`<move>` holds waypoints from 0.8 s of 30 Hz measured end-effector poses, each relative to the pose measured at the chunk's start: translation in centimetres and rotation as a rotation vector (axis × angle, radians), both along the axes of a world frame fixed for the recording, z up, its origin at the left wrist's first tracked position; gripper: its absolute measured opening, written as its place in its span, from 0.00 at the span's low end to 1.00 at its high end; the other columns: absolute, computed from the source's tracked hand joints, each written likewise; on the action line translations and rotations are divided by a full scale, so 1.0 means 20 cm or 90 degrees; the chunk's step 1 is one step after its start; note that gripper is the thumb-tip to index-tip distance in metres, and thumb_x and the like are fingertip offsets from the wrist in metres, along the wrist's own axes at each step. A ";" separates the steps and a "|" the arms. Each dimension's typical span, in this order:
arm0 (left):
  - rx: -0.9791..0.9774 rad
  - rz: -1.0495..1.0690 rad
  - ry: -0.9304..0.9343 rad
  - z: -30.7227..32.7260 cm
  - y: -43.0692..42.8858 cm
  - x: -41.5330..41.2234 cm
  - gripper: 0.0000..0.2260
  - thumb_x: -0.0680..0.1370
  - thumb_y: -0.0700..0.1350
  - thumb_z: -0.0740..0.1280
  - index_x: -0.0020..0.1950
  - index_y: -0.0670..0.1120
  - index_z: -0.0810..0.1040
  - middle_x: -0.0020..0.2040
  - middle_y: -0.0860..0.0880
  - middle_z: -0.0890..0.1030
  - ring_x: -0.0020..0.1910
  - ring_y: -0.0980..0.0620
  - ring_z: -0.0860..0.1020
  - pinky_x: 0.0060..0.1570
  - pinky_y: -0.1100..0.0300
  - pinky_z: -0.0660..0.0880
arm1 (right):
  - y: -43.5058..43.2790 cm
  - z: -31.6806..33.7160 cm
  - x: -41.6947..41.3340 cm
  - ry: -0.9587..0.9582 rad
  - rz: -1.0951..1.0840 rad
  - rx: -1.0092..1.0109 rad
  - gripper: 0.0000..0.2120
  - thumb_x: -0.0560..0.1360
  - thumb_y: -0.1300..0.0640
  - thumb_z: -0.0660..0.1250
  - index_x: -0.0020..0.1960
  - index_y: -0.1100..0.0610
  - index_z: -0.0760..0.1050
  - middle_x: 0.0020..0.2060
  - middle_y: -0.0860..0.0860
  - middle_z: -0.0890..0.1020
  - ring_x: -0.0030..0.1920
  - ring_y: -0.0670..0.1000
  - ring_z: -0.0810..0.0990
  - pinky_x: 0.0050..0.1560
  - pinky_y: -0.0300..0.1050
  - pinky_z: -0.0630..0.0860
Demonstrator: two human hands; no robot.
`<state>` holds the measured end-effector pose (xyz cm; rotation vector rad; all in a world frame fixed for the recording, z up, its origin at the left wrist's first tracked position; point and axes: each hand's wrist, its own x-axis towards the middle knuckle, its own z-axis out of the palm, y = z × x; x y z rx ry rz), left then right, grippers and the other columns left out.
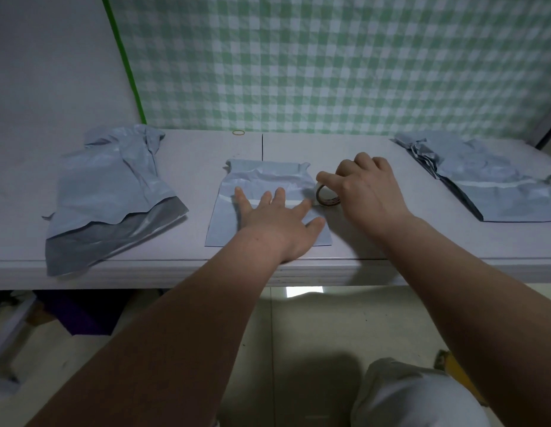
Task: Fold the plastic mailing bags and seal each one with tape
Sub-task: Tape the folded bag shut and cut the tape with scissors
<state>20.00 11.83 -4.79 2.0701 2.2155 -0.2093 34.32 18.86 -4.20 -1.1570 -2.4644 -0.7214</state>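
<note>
Taping the fold: bag (261, 177) lies bench-centre, flap turned down. Left grip (277, 223) flat, fingers spread, pressing the fold. Right grip (369, 192) curled round tape roll (326, 199) at the bag's 3 o'clock edge. Next, likely: draw tape taut across the flap. Bench (375, 241) pale; loose bags (114, 192) at 9 o'clock, stack (489, 186) at 3. Gingham cloth (329, 57) behind.

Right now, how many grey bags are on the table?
3 visible: crumpled grey plastic bag left, folded grey bag centre, flattened grey bag right; side heaps may hide more.
</note>
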 end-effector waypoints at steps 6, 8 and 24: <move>0.000 0.013 0.015 -0.01 0.00 0.03 0.29 0.76 0.70 0.38 0.76 0.64 0.44 0.79 0.45 0.43 0.77 0.42 0.43 0.63 0.28 0.33 | -0.05 -0.04 -0.05 0.133 -0.055 -0.155 0.17 0.75 0.58 0.62 0.64 0.52 0.74 0.51 0.56 0.75 0.44 0.60 0.76 0.41 0.46 0.66; -0.002 0.015 0.018 -0.01 0.01 0.04 0.29 0.76 0.70 0.38 0.76 0.64 0.44 0.79 0.45 0.44 0.77 0.42 0.43 0.62 0.27 0.33 | -0.08 -0.05 -0.07 0.225 -0.071 -0.186 0.17 0.78 0.56 0.58 0.65 0.50 0.73 0.53 0.56 0.76 0.50 0.60 0.76 0.42 0.47 0.68; 0.036 0.010 -0.056 -0.04 -0.03 -0.14 0.25 0.82 0.58 0.39 0.78 0.55 0.44 0.79 0.50 0.42 0.77 0.50 0.42 0.69 0.36 0.32 | -0.14 -0.14 -0.27 0.294 -0.247 -0.181 0.14 0.75 0.59 0.60 0.59 0.48 0.71 0.59 0.55 0.69 0.60 0.59 0.67 0.56 0.52 0.62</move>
